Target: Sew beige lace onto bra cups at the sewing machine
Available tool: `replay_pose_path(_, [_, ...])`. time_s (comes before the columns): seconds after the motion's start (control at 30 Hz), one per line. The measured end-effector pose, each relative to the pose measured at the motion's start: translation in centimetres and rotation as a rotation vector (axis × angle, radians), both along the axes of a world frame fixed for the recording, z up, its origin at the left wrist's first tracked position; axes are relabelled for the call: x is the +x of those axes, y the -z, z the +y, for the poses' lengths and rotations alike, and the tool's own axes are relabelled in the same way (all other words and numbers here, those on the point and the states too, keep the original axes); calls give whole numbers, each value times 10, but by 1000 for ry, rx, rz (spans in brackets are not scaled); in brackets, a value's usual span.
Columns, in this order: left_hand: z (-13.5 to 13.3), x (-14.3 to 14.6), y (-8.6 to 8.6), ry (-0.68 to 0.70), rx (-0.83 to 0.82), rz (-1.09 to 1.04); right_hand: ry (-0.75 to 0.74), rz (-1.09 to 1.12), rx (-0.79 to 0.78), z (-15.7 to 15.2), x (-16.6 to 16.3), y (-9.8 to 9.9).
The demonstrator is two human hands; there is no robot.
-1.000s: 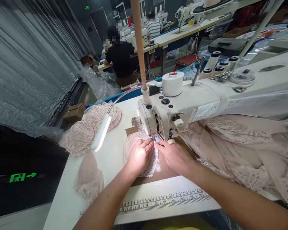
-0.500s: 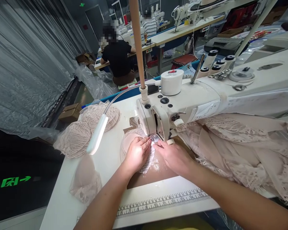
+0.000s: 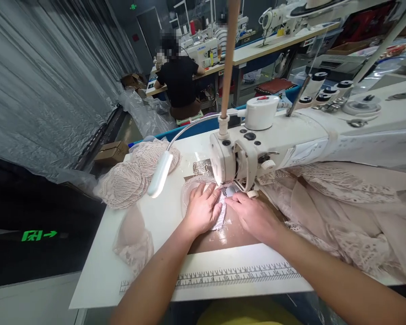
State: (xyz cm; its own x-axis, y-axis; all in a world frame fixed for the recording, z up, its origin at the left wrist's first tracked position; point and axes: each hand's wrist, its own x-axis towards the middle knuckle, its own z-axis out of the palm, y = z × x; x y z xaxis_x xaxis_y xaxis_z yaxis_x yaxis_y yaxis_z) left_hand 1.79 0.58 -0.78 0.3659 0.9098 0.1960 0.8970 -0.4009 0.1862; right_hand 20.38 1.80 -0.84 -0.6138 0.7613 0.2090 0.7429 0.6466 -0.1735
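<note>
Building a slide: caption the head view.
Left hand and right hand press a lace piece flat under the sewing machine, lace cups piled nearby.

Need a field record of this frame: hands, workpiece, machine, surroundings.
left hand: flat on lace piece, by the needle
right hand: flat, fingertips at the lace edge
machine: sewing machine, head above the lace
lamp: gooseneck, left of the head
left side: lace cups piled on table
right side: fabric heap
front edge: ruler
</note>
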Motion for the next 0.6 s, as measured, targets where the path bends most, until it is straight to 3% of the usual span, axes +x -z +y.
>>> replay_pose_path(0.2, [-19,-1,-16,-242,-68,24,-43,61,64,2,5,11])
replay_pose_path(0.3, [-44,-19,-31,-277,-110,-26,-97,77,97,6,7,17])
replay_pose_path(0.4, [-79,-62,-38,-396,-24,-72,-122,95,104,7,8,18])
replay_pose_path(0.53, [-125,-141,-27,-915,159,-214,-116,96,28,8,8,18])
replay_pose_path(0.6, [-144,-171,-17,-973,167,-260,-112,108,-20,9,9,18])
